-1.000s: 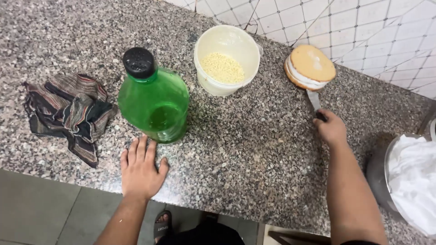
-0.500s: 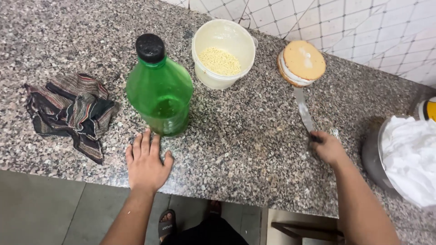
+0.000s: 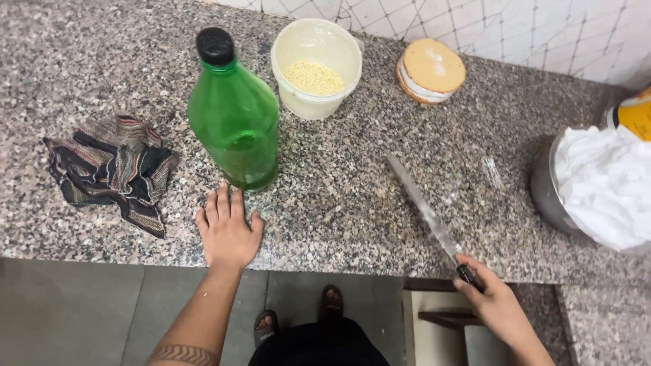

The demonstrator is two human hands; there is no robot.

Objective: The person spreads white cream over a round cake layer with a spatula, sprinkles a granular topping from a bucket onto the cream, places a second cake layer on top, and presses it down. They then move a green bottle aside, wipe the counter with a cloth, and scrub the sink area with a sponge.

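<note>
Speckled granite table [image 3: 352, 196], seen from above. Left hand [image 3: 227, 230] lies flat, fingers spread, just before a green bottle [image 3: 234, 115]. Right hand [image 3: 495, 305], at the table's near edge, has fingers closed around a long knife [image 3: 424, 207], blade pointing toward the layered cake [image 3: 430, 68].

One green bottle [image 3: 234, 115], one tub [image 3: 316, 66], one cake [image 3: 430, 70], one knife [image 3: 426, 209], one cloth [image 3: 112, 169], two hands: left hand [image 3: 227, 231], right hand [image 3: 498, 305].

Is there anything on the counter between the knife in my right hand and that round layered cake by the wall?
Nothing visible. The right hand holds the knife by its handle at the counter edge, blade pointing up and left. The speckled counter between blade tip and cake is bare. The white tub sits left of that path, the metal pot right.
</note>
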